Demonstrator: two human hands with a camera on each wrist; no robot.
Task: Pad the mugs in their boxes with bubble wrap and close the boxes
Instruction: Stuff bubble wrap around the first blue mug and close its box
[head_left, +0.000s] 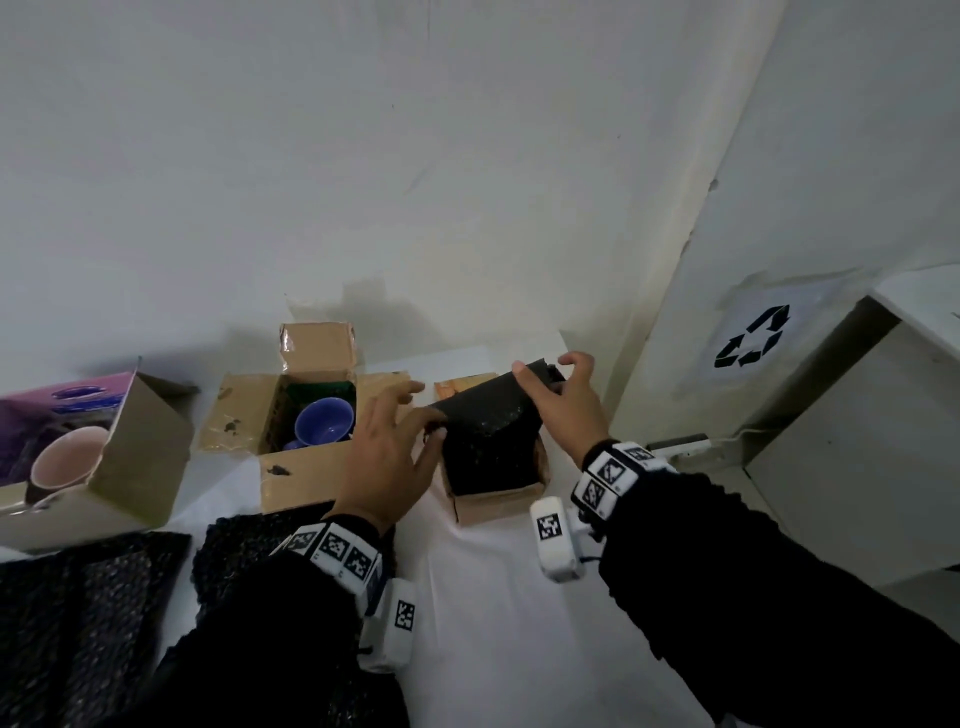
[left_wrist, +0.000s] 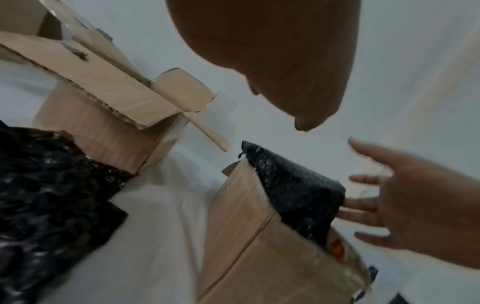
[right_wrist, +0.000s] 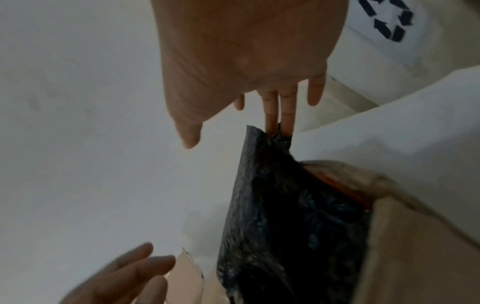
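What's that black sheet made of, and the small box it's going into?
The black sheet looks like plastic bubble wrap: glossy, dimpled with small bubbles, bending softly. The small box looks like plain brown corrugated cardboard, matte; the middle box shows fluted edges.

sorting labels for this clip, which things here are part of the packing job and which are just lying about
Part of the job:
- small box with black bubble wrap sticking out
- right hand holding the wrap's top edge
- left hand, open beside it
- open box with blue mug
- pink mug in its box
- spare bubble wrap sheets

Lying about:
- recycling sign
- white cabinet
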